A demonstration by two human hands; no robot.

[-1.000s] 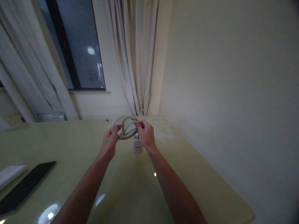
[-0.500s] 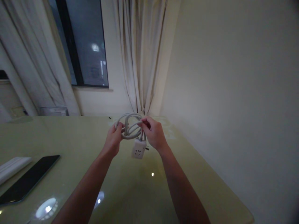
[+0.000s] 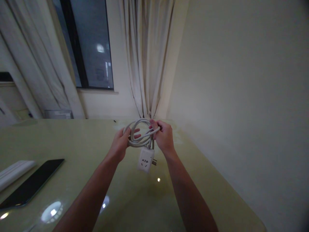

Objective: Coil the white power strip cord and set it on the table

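Observation:
Both hands hold a coiled white power cable (image 3: 141, 141) above the glossy yellow-green table (image 3: 72, 141). My left hand (image 3: 122, 143) is at the coil's left side with fingers reaching through the loops. My right hand (image 3: 163, 135) pinches the coil's right side with closed fingers. A white cube socket block (image 3: 145, 160) hangs below the coil, lifted off the table, with plug prongs showing at its right.
A dark phone or tablet (image 3: 32, 182) and a white flat object (image 3: 13, 172) lie at the table's left. Curtains (image 3: 147, 58) and a dark window (image 3: 89, 45) are behind. A plain wall (image 3: 241, 96) borders the table's right edge.
The coil and socket block have been lifted off the table and drawn nearer. The block, which stood on the table, now dangles. The view shifted slightly.

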